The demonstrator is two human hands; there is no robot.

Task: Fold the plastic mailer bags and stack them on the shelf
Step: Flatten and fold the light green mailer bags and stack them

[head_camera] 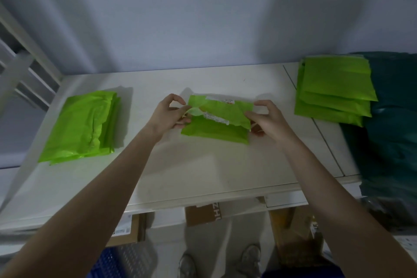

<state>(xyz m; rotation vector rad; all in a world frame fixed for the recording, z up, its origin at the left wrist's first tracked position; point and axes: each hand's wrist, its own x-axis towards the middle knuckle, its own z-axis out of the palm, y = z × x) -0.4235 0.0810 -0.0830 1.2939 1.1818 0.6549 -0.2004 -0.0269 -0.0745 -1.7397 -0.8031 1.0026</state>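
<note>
From the head camera, a lime-green plastic mailer bag [216, 119] lies on the white shelf [203, 165], partly folded: its upper part is turned over the lower, with two strips of white label showing on the green, one near the top edge and one across the middle fold. The plastic is creased and slightly glossy. The left hand [168, 115] pinches the bag's left edge, thumb and forefinger closed on a lifted flap of plastic, the other fingers curled beneath. The right hand [266, 119] grips the right edge, its fingertips pressed onto the folded corner and the thumb tucked under the bag. The bag spans the gap between the two sets of fingers.

Well outside the left fingers, a stack of folded green mailers [83, 126] rests on the shelf, wrinkled, edges roughly aligned. Beyond the right fingers, near the back, a second pile of flat green mailers [334, 90] lies fanned, its right side overlapping a heap of dark teal plastic [392, 119].

Below the shelf's front lip, nearer than both wrists, cardboard boxes [203, 212] sit on a lower level, a blue crate [117, 262] shows at the bottom, and the person's shoes [187, 264] stand on the floor. Nothing lies between the fingers and either stack.
</note>
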